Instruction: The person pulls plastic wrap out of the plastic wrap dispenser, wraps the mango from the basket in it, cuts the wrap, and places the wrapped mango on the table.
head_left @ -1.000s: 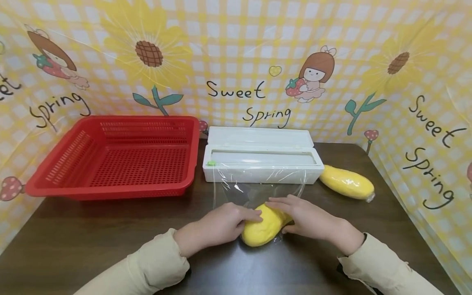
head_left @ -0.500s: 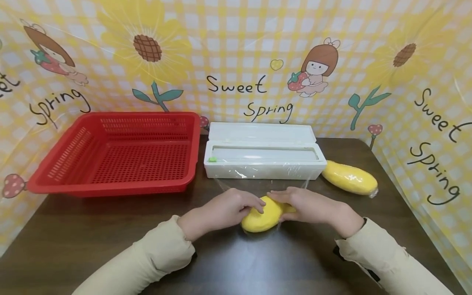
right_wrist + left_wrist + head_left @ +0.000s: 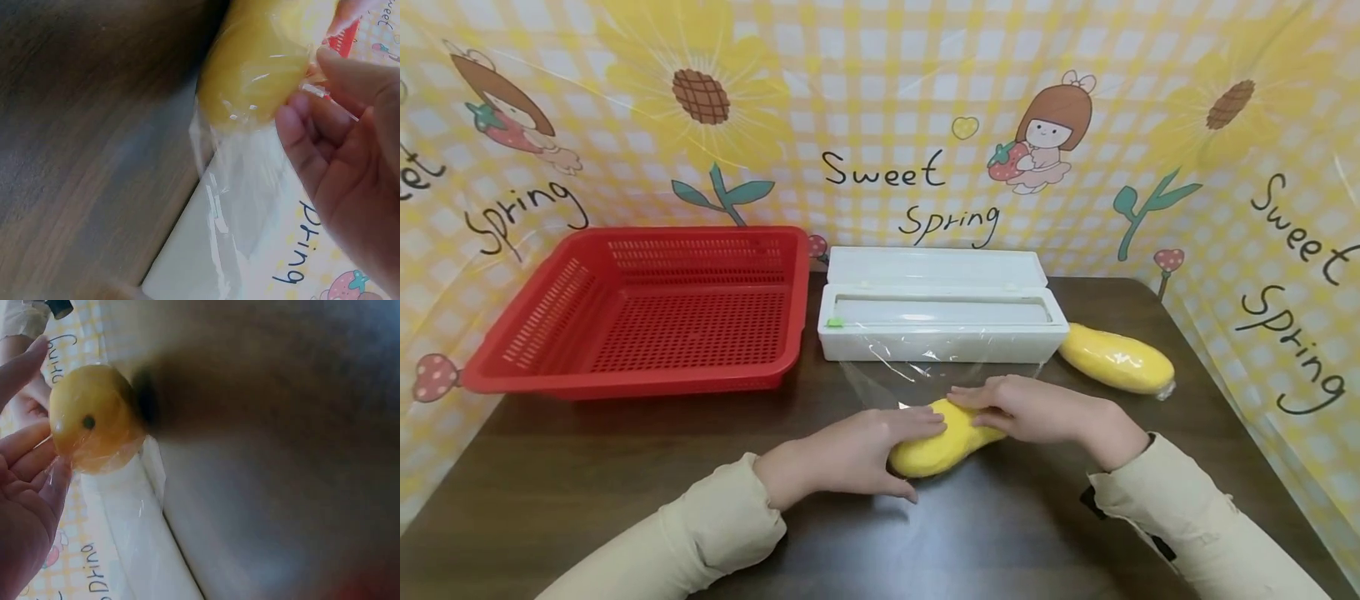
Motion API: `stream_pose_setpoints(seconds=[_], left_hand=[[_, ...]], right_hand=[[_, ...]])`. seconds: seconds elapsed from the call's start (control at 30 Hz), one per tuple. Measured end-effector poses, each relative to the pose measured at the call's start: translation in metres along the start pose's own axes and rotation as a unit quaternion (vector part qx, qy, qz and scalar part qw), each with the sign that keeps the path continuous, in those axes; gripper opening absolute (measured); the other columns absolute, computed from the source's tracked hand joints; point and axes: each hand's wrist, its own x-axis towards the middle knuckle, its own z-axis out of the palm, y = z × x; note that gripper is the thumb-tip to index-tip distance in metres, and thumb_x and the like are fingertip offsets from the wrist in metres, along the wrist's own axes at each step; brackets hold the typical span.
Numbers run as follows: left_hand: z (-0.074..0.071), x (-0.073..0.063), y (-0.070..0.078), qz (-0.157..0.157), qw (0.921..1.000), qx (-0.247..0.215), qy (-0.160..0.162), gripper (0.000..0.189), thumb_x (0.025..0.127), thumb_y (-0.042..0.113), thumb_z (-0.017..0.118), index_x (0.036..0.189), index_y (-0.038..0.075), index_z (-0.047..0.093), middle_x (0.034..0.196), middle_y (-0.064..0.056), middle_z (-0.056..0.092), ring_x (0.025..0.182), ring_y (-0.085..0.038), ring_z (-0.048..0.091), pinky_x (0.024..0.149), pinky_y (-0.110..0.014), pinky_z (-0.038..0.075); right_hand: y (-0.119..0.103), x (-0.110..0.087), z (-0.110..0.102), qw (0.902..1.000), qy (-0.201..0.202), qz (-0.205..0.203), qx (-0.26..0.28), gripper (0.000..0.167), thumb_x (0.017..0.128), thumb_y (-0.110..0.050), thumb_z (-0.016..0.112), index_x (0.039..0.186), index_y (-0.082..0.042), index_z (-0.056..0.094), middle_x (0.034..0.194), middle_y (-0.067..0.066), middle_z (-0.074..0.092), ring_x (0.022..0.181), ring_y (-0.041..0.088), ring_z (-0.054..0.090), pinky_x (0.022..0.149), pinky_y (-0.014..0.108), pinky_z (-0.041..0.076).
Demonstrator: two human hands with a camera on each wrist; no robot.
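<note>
A yellow squash (image 3: 943, 442) lies on the table in front of the white plastic wrap box (image 3: 940, 343). Clear plastic wrap (image 3: 887, 383) runs from the box to the squash and covers part of it. My left hand (image 3: 853, 450) rests its extended fingers on the squash's rounder end, thumb apart below. The dark spot on that end shows in the left wrist view. At the narrower end, my right hand (image 3: 1037, 408) has bent fingers and thumb at the film; in the right wrist view the wrap (image 3: 219, 212) gathers beside the fingertips.
A red perforated basket (image 3: 692, 333) stands at the left back. Another yellow squash (image 3: 1116, 358), wrapped in film, lies right of the box. The box lid (image 3: 936, 267) is raised, and a green slider (image 3: 835, 322) sits at its left front. A patterned cloth backs the table.
My left hand has spread its thumb away and laid its fingers flatter on the squash. The squash has turned, showing more of its narrow end. My right hand has shifted slightly right.
</note>
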Motion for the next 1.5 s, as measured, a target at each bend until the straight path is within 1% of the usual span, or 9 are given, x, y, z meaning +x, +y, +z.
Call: stream_pose_setpoints(seconds=[0.2,0.3,0.4,0.63,0.7,0.83,0.93,1.2,1.5], left_hand=[[-0.003,0.003,-0.007,0.018,0.9997,-0.014,-0.008,0.059,0.091,0.008,0.078,0.146,0.006,0.056,0.155,-0.011,0.047,0.146,-0.022,0.039,0.116,-0.037,0.034],[-0.01,0.004,-0.012,0.016,0.9985,-0.049,-0.02,0.054,0.092,0.004,0.075,0.143,0.01,0.061,0.156,-0.009,0.046,0.146,-0.02,0.038,0.116,-0.036,0.034],[-0.016,0.006,-0.016,0.018,0.9977,-0.058,-0.03,0.051,0.091,0.008,0.078,0.14,0.012,0.064,0.155,-0.007,0.047,0.146,-0.019,0.038,0.116,-0.035,0.034],[-0.01,0.006,-0.009,-0.024,0.9991,-0.009,-0.035,0.077,0.079,0.027,0.091,0.145,0.011,0.057,0.16,-0.008,0.041,0.147,-0.024,0.037,0.117,-0.04,0.033],[-0.006,0.006,-0.005,-0.032,0.9991,0.015,-0.025,0.078,0.079,0.024,0.091,0.146,0.01,0.055,0.16,-0.008,0.04,0.147,-0.025,0.037,0.116,-0.041,0.034],[-0.001,0.007,-0.005,-0.015,0.9992,0.038,0.006,0.067,0.082,0.003,0.085,0.141,0.006,0.054,0.157,-0.013,0.044,0.144,-0.028,0.042,0.113,-0.043,0.039],[-0.003,0.008,-0.008,-0.012,0.9997,0.02,0.012,0.063,0.083,-0.003,0.08,0.141,0.005,0.055,0.156,-0.013,0.046,0.142,-0.027,0.044,0.113,-0.042,0.039],[-0.012,0.012,-0.019,-0.034,0.9968,-0.063,0.036,0.061,0.083,0.005,0.085,0.14,0.007,0.062,0.14,-0.008,0.053,0.126,-0.023,0.053,0.108,-0.038,0.044],[-0.016,0.014,-0.031,-0.05,0.9908,-0.114,0.053,0.061,0.09,0.009,0.078,0.147,0.01,0.056,0.142,-0.009,0.051,0.129,-0.025,0.051,0.109,-0.043,0.042]], right_hand=[[0.005,0.001,0.001,0.9995,0.025,-0.016,-0.008,0.041,0.101,-0.007,0.062,0.142,0.0,0.059,0.142,0.015,0.059,0.118,0.029,0.063,0.095,0.044,0.052],[0.008,0.002,0.001,0.9991,0.039,-0.019,0.001,0.04,0.101,-0.004,0.062,0.14,0.0,0.06,0.14,0.015,0.061,0.119,0.029,0.063,0.095,0.045,0.052],[0.009,0.003,0.0,0.9987,0.048,-0.018,-0.005,0.039,0.1,-0.002,0.062,0.139,0.0,0.061,0.138,0.014,0.062,0.117,0.028,0.064,0.094,0.045,0.053],[0.007,0.007,0.0,0.9982,0.056,-0.008,-0.022,0.037,0.101,0.0,0.059,0.137,0.0,0.063,0.135,0.013,0.065,0.11,0.024,0.066,0.09,0.043,0.054],[0.007,0.007,0.0,0.9981,0.057,-0.004,-0.021,0.036,0.101,0.0,0.059,0.137,0.0,0.063,0.135,0.012,0.065,0.111,0.025,0.066,0.091,0.043,0.054],[0.007,0.008,0.004,0.9975,0.069,0.005,-0.019,0.036,0.101,0.0,0.059,0.136,0.0,0.064,0.133,0.011,0.066,0.115,0.026,0.065,0.094,0.046,0.053],[0.008,0.008,0.008,0.9958,0.089,0.004,-0.025,0.035,0.1,0.002,0.058,0.134,-0.003,0.067,0.13,0.009,0.068,0.116,0.026,0.065,0.096,0.046,0.052],[0.011,0.009,0.017,0.9865,0.154,0.001,-0.056,0.035,0.094,0.009,0.06,0.124,-0.005,0.074,0.106,0.004,0.065,0.097,0.02,0.06,0.085,0.04,0.053],[0.01,0.012,0.02,0.9831,0.177,0.047,-0.008,0.03,0.098,0.007,0.056,0.12,-0.005,0.073,0.118,0.006,0.072,0.11,0.026,0.067,0.095,0.047,0.052]])
